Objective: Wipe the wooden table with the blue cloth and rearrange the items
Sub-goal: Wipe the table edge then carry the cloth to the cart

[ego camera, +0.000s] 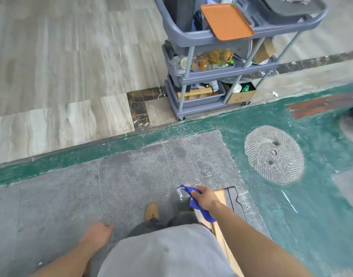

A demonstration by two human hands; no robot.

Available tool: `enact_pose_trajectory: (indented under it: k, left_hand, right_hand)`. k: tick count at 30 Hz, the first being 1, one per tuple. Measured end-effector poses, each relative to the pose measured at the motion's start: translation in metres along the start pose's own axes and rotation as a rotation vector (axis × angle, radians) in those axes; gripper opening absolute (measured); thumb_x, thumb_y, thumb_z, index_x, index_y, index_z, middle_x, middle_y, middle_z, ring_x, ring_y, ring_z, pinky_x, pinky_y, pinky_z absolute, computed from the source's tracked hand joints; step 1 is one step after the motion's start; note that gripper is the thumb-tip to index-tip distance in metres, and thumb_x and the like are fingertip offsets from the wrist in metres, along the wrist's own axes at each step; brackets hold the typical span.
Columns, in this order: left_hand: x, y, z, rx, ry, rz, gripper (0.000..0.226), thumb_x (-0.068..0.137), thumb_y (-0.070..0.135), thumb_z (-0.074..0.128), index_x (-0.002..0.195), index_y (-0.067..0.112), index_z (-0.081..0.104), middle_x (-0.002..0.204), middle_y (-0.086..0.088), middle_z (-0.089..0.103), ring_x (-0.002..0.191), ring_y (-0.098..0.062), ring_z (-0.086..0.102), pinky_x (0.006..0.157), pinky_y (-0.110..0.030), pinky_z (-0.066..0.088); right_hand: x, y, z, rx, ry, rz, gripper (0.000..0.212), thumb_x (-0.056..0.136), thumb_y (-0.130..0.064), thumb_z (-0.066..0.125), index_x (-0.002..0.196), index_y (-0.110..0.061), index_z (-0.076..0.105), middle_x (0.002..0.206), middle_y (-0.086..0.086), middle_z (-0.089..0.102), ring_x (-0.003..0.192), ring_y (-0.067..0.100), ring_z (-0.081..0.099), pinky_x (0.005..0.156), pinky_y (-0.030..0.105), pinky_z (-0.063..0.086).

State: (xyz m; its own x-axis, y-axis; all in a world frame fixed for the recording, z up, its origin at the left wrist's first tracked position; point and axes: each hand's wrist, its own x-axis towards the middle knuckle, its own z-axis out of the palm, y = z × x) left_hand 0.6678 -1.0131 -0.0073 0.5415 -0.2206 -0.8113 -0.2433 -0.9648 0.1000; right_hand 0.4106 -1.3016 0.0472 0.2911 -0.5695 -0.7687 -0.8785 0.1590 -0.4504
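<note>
My right hand point(206, 198) is closed around the blue cloth point(195, 204), which hangs bunched below and in front of my fist, low at the centre right. My left hand point(98, 230) hangs at my side at the lower left, blurred, fingers loosely curled, holding nothing. A strip of light wood point(221, 226) with a dark part beside it shows under my right forearm; whether it belongs to the wooden table I cannot tell. No table top is in view.
A grey three-tier cart point(215, 35) stands ahead at the top, with an orange tray point(226, 21) on its top shelf and bins of bottles, cups and boxes below. A round stone disc point(273, 154) lies in the green floor at right. My shoe point(151, 211) is on grey paving.
</note>
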Motion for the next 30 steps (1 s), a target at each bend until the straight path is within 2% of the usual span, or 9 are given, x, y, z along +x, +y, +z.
enact_pose_trajectory:
  k: [3, 6, 10, 13, 15, 19, 25, 28, 30]
  left_hand:
    - [0.024, 0.078, -0.041, 0.056, -0.019, 0.121, 0.041, 0.105, 0.023, 0.051, 0.065, 0.016, 0.047, 0.066, 0.001, 0.047, 0.064, -0.015, 0.047, 0.066, -0.032, 0.034]
    - [0.039, 0.167, -0.069, 0.108, -0.064, 0.285, 0.043, 0.102, 0.024, 0.053, 0.061, 0.019, 0.042, 0.058, 0.003, 0.045, 0.055, -0.014, 0.044, 0.056, -0.033, 0.027]
    - [0.052, 0.279, -0.085, 0.188, -0.091, 0.452, 0.037, 0.100, 0.025, 0.054, 0.065, 0.019, 0.044, 0.065, 0.002, 0.052, 0.070, -0.024, 0.053, 0.062, -0.034, 0.031]
    - [0.065, 0.353, -0.091, 0.200, -0.114, 0.540, 0.034, 0.101, 0.026, 0.056, 0.068, 0.021, 0.047, 0.067, 0.005, 0.054, 0.070, -0.021, 0.052, 0.063, -0.033, 0.031]
    - [0.076, 0.399, -0.093, 0.208, -0.125, 0.575, 0.032, 0.102, 0.027, 0.056, 0.071, 0.023, 0.049, 0.070, 0.006, 0.056, 0.068, -0.014, 0.052, 0.064, -0.032, 0.033]
    - [0.096, 0.478, -0.101, 0.265, -0.120, 0.605, 0.034, 0.103, 0.025, 0.054, 0.070, 0.021, 0.046, 0.070, 0.004, 0.053, 0.066, -0.014, 0.049, 0.062, -0.033, 0.034]
    - [0.117, 0.551, -0.137, 0.250, -0.056, 0.529, 0.024, 0.105, 0.027, 0.052, 0.083, 0.019, 0.057, 0.083, -0.002, 0.061, 0.075, -0.020, 0.056, 0.073, -0.034, 0.043]
    - [0.135, 0.567, -0.161, 0.185, 0.008, 0.448, 0.033, 0.105, 0.029, 0.052, 0.074, 0.017, 0.053, 0.075, -0.001, 0.060, 0.069, -0.019, 0.055, 0.067, -0.034, 0.039]
    - [0.150, 0.572, -0.176, 0.118, 0.047, 0.392, 0.039, 0.105, 0.028, 0.053, 0.068, 0.018, 0.048, 0.067, 0.000, 0.053, 0.063, -0.018, 0.050, 0.062, -0.035, 0.033]
  right_hand:
    - [0.016, 0.008, -0.030, 0.044, 0.078, 0.127, 0.030, 0.104, -0.023, 0.055, 0.074, -0.023, 0.058, 0.071, 0.000, 0.059, 0.066, 0.019, 0.053, 0.062, 0.026, 0.038]
    - [0.029, 0.025, -0.058, 0.109, 0.135, 0.258, 0.019, 0.104, -0.024, 0.055, 0.096, -0.013, 0.068, 0.081, 0.006, 0.066, 0.072, 0.021, 0.058, 0.066, 0.025, 0.040]
    - [0.052, 0.052, -0.090, 0.272, 0.190, 0.396, 0.018, 0.105, -0.023, 0.057, 0.112, -0.013, 0.069, 0.082, 0.008, 0.074, 0.085, 0.027, 0.069, 0.086, 0.032, 0.052]
    - [0.077, 0.064, -0.118, 0.287, 0.210, 0.463, 0.016, 0.104, -0.024, 0.057, 0.107, -0.014, 0.070, 0.074, 0.002, 0.072, 0.084, 0.024, 0.070, 0.081, 0.027, 0.049]
    - [0.099, 0.067, -0.139, 0.281, 0.205, 0.485, 0.017, 0.104, -0.021, 0.057, 0.098, -0.016, 0.071, 0.070, 0.001, 0.069, 0.072, 0.020, 0.067, 0.069, 0.022, 0.046]
    - [0.146, 0.059, -0.196, 0.224, 0.165, 0.490, 0.020, 0.105, -0.021, 0.054, 0.087, -0.018, 0.063, 0.091, 0.009, 0.070, 0.085, 0.021, 0.060, 0.072, 0.023, 0.039]
    - [0.219, 0.004, -0.300, 0.167, 0.117, 0.364, 0.017, 0.106, -0.026, 0.051, 0.095, -0.018, 0.060, 0.093, 0.008, 0.066, 0.087, 0.023, 0.060, 0.074, 0.026, 0.040]
    - [0.256, -0.046, -0.348, 0.179, 0.129, 0.235, 0.021, 0.107, -0.026, 0.050, 0.088, -0.020, 0.059, 0.084, 0.005, 0.066, 0.085, 0.024, 0.060, 0.073, 0.027, 0.040]
    - [0.275, -0.084, -0.376, 0.222, 0.146, 0.140, 0.018, 0.106, -0.027, 0.051, 0.097, -0.019, 0.065, 0.083, 0.005, 0.067, 0.082, 0.024, 0.060, 0.072, 0.028, 0.041]
